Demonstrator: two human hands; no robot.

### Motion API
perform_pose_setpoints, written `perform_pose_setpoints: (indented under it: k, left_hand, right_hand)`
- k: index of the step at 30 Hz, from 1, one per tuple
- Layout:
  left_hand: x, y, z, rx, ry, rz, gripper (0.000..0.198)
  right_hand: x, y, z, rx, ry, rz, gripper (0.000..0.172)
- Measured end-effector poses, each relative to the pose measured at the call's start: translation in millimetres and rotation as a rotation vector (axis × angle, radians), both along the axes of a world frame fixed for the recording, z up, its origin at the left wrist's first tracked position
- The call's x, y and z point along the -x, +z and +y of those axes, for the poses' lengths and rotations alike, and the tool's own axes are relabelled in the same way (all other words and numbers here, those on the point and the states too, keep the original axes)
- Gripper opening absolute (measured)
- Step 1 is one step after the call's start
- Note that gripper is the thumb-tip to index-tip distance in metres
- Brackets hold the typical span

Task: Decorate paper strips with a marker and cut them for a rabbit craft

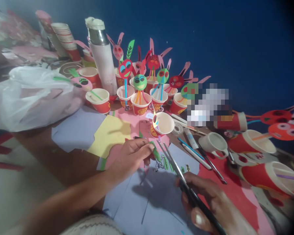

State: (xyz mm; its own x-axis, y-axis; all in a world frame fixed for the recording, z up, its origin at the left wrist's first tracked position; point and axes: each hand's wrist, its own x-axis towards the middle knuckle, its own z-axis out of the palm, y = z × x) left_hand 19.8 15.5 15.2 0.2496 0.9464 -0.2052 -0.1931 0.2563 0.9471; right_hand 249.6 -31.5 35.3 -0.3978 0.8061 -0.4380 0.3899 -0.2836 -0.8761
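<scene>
Head view: the left hand pinches a green paper strip just beside the parted scissors gripped in the right hand, so a slip could nick fingertips.

**Open in close, crowded up ahead**

Your clearest lane is right under you. The lavender sheet lies flat and bare between your left hand and right hand. Mind the scissors, whose parted blades point forward across that gap.

Straight ahead, a tipped cup sits just beyond your left fingertips. Behind it, a packed row of cups with tall paper figures closes off the back, and the flask towers at back left.

Go left and the flat yellow paper gives you low passage, until the bulging plastic bag walls it off.

On your right, loose pens, a white mug and red cups on their sides crowd the way.
</scene>
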Motion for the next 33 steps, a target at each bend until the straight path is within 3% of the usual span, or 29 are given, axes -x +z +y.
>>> perform_pose_setpoints:
  k: [6, 11, 17, 21, 25, 33]
  left_hand:
    - [1, 0.7, -2, 0.004, 0.042, 0.03, 0.027]
    - [-2, 5.5, -5, 0.051, 0.042, 0.075, 0.027]
    - [-5, 8.4, -6, 0.081, 0.017, 0.155, 0.027]
    - [-3, 1.9, -3, 0.026, 0.054, 0.068, 0.026]
    - [2, -3.5, 0, -0.031, 0.083, 0.046, 0.027]
    - [1, 2.4, 0, -0.025, 0.05, 0.121, 0.026]
  right_hand:
    - [-2, -4.7, 1, -0.01, -0.005, -0.061, 0.058]
    - [9, -2.8, 5, 0.054, 0.03, -0.011, 0.052]
    - [9, -9.3, 6, 0.042, 0.052, 0.019, 0.057]
    - [7, -8.1, 5, 0.028, 0.052, -0.002, 0.051]
    - [6, -6.9, 1, 0.088, 0.02, 0.044, 0.057]
    - [3, -10.8, 3, 0.131, 0.041, 0.083, 0.059]
